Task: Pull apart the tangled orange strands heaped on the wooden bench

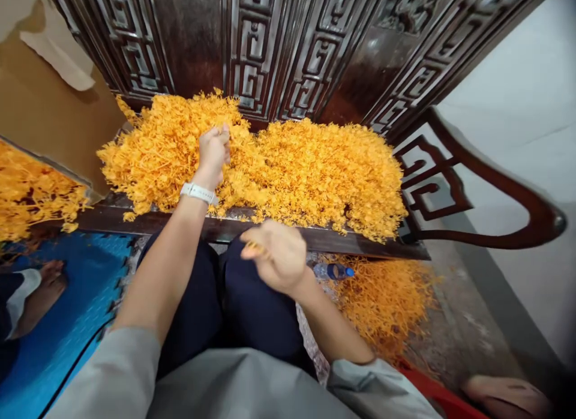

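Two heaps of orange, flower-like sprigs lie side by side on a dark wooden bench seat (310,236), a left heap (162,143) and a right heap (328,173). At the right edge of the left heap is my left hand (213,152), a white band on its wrist. Its fingers are curled together against the sprigs; what they pinch cannot be made out. My right hand (281,254) is over my lap, just in front of the seat edge, blurred by motion. Between its thumb and forefinger shows a small orange sprig (255,247).
Behind the heaps rises a carved wooden backrest (193,41), with a curved armrest (508,227) at right. A cardboard box (49,101) stands left. Below are a plastic bottle (333,271) and an orange stringy pile (387,299). Another person's foot (51,281) rests near a blue mat (90,287).
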Demonstrator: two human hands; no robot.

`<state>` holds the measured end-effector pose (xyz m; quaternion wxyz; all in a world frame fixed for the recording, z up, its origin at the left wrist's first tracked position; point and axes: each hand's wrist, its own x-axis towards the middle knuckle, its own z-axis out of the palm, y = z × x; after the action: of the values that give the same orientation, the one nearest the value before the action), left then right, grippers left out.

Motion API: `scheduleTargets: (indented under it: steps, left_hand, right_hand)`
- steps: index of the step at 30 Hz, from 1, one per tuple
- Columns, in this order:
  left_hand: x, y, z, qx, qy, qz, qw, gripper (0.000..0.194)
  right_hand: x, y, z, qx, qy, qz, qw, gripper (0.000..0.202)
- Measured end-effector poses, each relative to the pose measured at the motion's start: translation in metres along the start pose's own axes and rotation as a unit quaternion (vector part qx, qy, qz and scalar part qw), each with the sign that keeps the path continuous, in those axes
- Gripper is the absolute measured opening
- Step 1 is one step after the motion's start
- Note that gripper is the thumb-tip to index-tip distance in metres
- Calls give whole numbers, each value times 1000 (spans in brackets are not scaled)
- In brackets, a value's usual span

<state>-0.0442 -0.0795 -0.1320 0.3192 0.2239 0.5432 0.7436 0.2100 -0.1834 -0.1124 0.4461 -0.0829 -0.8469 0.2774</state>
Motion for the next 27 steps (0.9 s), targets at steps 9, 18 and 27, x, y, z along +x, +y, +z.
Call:
scheduleTargets:
  steps: [9,18,27]
  left_hand:
    - [-34,17,5,26,-185,21,982,22]
    - [-47,-2,20,102,-305,59,945,17]
    - [-9,-10,15,-10,28,-74,997,12]
  right_hand:
    - [56,108,-73,-92,93,266,955,57]
    - [73,120,-9,122,155,291,936,49]
    - [24,-8,27,198,-234,44,951,23]
